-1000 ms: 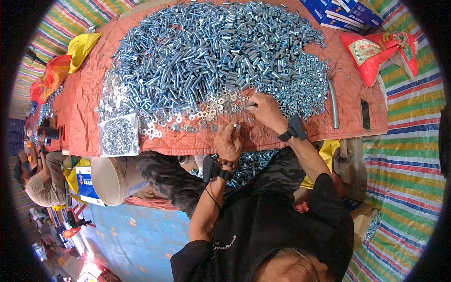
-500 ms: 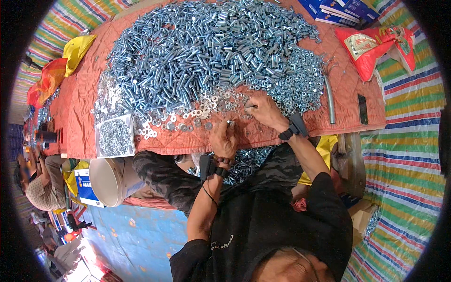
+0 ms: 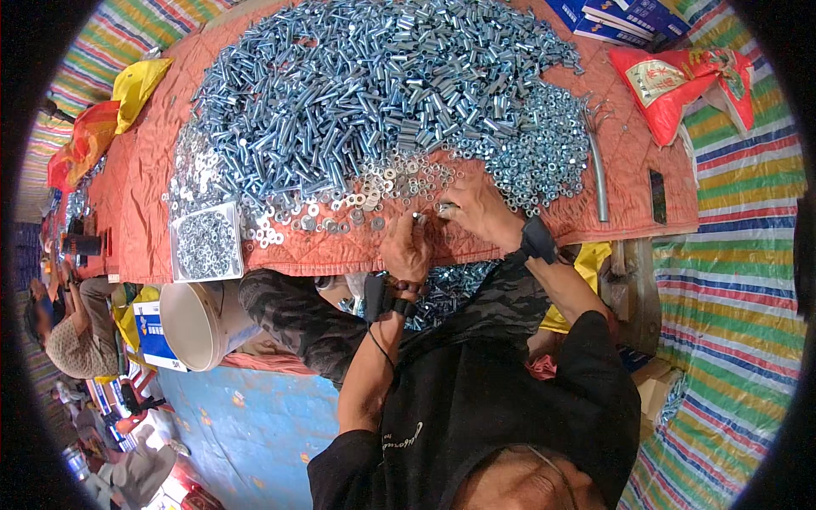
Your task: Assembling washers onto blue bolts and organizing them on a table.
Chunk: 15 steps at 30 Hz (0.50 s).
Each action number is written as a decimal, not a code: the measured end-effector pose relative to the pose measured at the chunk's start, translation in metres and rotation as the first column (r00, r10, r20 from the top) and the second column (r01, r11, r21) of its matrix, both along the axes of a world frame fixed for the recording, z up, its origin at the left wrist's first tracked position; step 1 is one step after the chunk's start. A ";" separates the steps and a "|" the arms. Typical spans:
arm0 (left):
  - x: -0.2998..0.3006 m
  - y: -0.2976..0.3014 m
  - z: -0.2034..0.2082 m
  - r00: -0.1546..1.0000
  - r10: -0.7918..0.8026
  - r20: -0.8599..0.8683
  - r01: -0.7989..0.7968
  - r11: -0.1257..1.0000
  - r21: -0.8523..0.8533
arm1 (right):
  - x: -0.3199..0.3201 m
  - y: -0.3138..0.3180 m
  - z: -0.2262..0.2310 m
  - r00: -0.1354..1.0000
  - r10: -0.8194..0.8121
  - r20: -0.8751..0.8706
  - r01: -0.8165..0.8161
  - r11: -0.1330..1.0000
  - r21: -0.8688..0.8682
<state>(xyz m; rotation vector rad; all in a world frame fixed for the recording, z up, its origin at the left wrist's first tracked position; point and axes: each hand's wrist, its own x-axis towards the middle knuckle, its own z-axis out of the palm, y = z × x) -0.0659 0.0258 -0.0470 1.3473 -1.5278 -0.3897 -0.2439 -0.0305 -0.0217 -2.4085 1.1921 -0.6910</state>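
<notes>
My left hand [image 3: 405, 250] is closed at the near edge of the cloth-covered table, gripping a bolt [image 3: 418, 218] whose bright end pokes out between thumb and fingers. Just right of it, my right hand [image 3: 483, 210] has its fingertips pinched together over a small metal piece too hidden to name. The fingertips of both hands are close, with a small gap between them. Loose flat washers [image 3: 371, 189] lie beyond my hands. Behind them rises a large heap of bolts and metal sleeves [image 3: 365, 93], with nuts [image 3: 540, 140] along its right side.
A white square tray of small washers [image 3: 206, 242] stands at the left. A metal tube [image 3: 598, 178] lies at the right, near a red bag [image 3: 680, 85] and blue boxes [image 3: 629, 21]. Below the table are a white bucket [image 3: 191, 327] and more bolts [image 3: 450, 293]. Another person [image 3: 81, 344] sits far left.
My right hand has moved slightly down and nearer, away from the washers and toward the table's edge. My left hand stays nearly in place, still gripping the bolt.
</notes>
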 end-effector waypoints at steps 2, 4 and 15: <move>-0.001 0.000 -0.001 1.000 0.002 0.004 -0.002 1.000 0.011 | 0.001 0.003 0.005 0.999 -0.014 -0.047 0.015 1.000 0.010; -0.001 0.001 -0.003 0.995 0.027 0.092 -0.029 1.000 0.013 | 0.001 0.003 0.004 1.000 -0.014 -0.016 0.014 1.000 0.014; -0.001 0.002 0.000 0.990 -0.017 0.141 0.015 1.000 0.016 | 0.023 0.004 0.023 0.811 -0.358 0.464 -0.183 0.597 0.781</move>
